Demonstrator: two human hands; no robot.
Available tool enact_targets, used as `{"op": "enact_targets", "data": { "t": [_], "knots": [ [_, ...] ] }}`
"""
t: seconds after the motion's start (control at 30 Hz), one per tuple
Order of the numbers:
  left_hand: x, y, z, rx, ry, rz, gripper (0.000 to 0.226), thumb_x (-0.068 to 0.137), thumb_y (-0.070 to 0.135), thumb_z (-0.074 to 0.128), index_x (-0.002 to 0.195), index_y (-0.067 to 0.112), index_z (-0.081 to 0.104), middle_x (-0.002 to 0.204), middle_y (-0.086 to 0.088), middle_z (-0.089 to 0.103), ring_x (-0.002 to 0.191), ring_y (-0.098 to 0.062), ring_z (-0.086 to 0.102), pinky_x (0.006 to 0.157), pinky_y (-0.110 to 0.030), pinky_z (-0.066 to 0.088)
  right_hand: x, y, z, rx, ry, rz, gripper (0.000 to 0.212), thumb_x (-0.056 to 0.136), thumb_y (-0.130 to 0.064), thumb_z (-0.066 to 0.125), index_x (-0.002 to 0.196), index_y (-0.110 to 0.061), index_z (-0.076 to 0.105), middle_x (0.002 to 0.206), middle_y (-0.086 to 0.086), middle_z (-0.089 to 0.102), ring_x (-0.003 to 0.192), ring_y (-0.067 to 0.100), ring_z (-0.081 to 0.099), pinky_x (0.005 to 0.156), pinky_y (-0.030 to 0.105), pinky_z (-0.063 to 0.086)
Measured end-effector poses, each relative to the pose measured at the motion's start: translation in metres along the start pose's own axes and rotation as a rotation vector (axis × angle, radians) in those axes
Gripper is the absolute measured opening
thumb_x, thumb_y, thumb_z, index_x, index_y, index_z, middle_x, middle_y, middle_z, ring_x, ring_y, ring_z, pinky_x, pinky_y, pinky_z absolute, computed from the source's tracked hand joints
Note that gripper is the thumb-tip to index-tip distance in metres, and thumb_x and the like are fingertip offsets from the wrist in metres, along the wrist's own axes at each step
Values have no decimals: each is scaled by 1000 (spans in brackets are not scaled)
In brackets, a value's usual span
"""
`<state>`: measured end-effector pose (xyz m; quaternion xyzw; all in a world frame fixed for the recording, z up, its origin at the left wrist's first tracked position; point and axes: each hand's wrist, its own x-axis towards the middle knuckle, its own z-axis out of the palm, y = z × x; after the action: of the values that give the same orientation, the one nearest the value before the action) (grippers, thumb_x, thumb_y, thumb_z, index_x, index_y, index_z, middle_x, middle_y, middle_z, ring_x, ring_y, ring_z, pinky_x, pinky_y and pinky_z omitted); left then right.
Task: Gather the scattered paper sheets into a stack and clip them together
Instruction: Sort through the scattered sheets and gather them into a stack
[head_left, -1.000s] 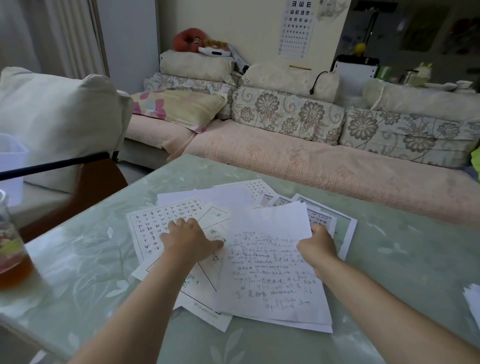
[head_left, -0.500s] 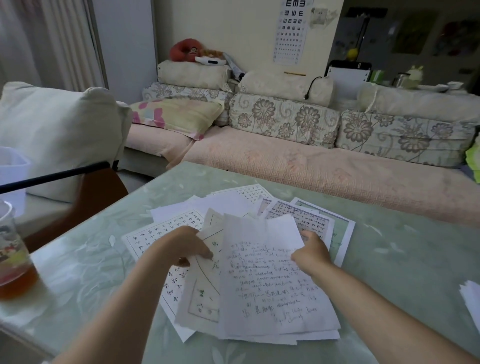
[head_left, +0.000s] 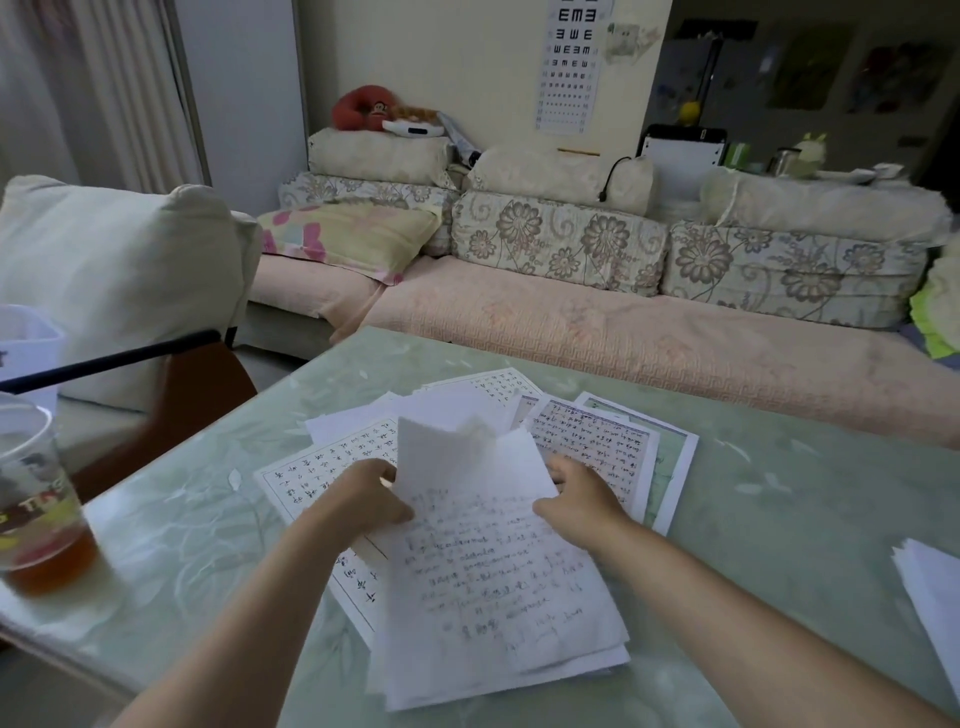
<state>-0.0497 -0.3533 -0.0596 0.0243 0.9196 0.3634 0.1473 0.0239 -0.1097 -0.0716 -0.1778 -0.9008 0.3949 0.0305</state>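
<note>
While we are gathering pages on the pale green table (head_left: 779, 493), both hands are clamping opposite edges of one bundle of sheets (head_left: 493, 571). Our left hand (head_left: 363, 499) is gripping the bundle's left edge, with the thumb lying on the top page and the fingers curling underneath. Our right hand (head_left: 582, 493) is gripping the right edge the same way, thumb on top and fingers tucked under the paper.

The bundle's far end is rising off the table and bending, and it is blurring at the top. Its near end is resting on the table, with the lower pages sticking out unevenly. The top page is showing handwriting.

Loose pages are lying flat beyond the hands:
- A grid sheet (head_left: 322, 467) is lying at the left, partly under the bundle and the left hand.
- A lined handwritten sheet (head_left: 597, 441) is lying just past the right hand.
- A green-bordered sheet (head_left: 675, 452) is lying partly beneath the lined one.
- A second grid sheet (head_left: 498, 384) is lying farthest from us.

We are also noting a plastic cup (head_left: 36, 499) of brown drink standing at the table's left edge. A separate white paper pile (head_left: 930, 587) is sitting at the right edge of view, well apart from the bundle. A floral sofa (head_left: 623, 338) is standing behind the table.
</note>
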Motion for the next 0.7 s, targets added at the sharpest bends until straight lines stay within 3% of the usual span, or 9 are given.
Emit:
{"op": "enact_targets", "data": {
  "t": [0.1, 0.17, 0.23, 0.3, 0.37, 0.4, 0.47, 0.6, 0.7],
  "knots": [
    [-2, -5, -11, -272, 40, 104, 21, 84, 6, 69, 94, 22, 61, 98, 1, 72, 83, -17, 66, 71, -30, 52, 2, 2, -8, -80, 58, 47, 57, 80, -27, 69, 133, -14, 51, 131, 11, 53, 121, 28, 55, 97, 34, 47],
    [-10, -5, -19, -435, 37, 150, 23, 90, 5, 64, 103, 22, 60, 98, 2, 73, 84, -16, 69, 67, -29, 51, 2, 0, -17, 115, 61, 97, 79, 83, -32, 74, 149, -13, 35, 145, 11, 45, 132, 27, 47, 104, 36, 43],
    [-16, -6, -23, -545, 7, 189, 29, 91, 3, 64, 110, 25, 59, 99, 1, 74, 88, -19, 71, 75, -36, 55, 1, -4, -26, 381, 28, 83, 92, 83, -30, 79, 155, -15, 24, 149, 6, 43, 136, 25, 44, 110, 40, 39],
    [-19, -6, -25, -591, -43, 217, 35, 90, 1, 64, 115, 25, 59, 101, 0, 75, 93, -23, 72, 85, -45, 56, 4, -6, -33, 514, 5, 9, 73, 83, -23, 78, 146, -14, 42, 139, 4, 56, 130, 25, 53, 107, 43, 45],
    [-20, -2, -23, -595, -113, 235, 43, 88, -2, 64, 120, 24, 57, 105, -3, 75, 96, -25, 72, 89, -49, 55, 0, -15, -37, 510, 1, -62, 38, 90, -11, 70, 126, -14, 59, 119, 2, 70, 114, 25, 66, 93, 41, 55],
    [-21, 1, -22, -583, -141, 239, 44, 87, -3, 65, 121, 23, 56, 106, -3, 74, 97, -24, 72, 88, -48, 56, -2, -18, -38, 495, 7, -89, 31, 91, -7, 66, 121, -14, 61, 113, 1, 72, 107, 23, 68, 88, 39, 56],
    [-24, 11, -20, -532, -134, 260, 39, 86, -1, 68, 116, 22, 57, 105, -2, 73, 94, -21, 72, 81, -40, 58, -7, -22, -40, 472, 38, -133, 25, 92, -6, 65, 115, -16, 60, 109, 0, 72, 100, 18, 69, 86, 36, 57],
    [-33, 43, -20, -602, 154, 308, 11, 85, 16, 74, 94, 19, 68, 92, 1, 74, 84, -17, 72, 65, -29, 56, -12, -30, -54, 464, 257, -227, 14, 89, -14, 72, 98, -7, 65, 90, -2, 69, 80, 13, 64, 70, 25, 50],
    [-46, 72, -14, -761, 263, 382, 7, 88, 25, 72, 88, 19, 68, 87, 3, 74, 77, -14, 72, 59, -25, 54, -18, -40, -77, 493, 412, -304, 27, 88, -22, 74, 82, -1, 58, 68, 6, 58, 62, 11, 51, 60, 27, 40]
  ]
}}
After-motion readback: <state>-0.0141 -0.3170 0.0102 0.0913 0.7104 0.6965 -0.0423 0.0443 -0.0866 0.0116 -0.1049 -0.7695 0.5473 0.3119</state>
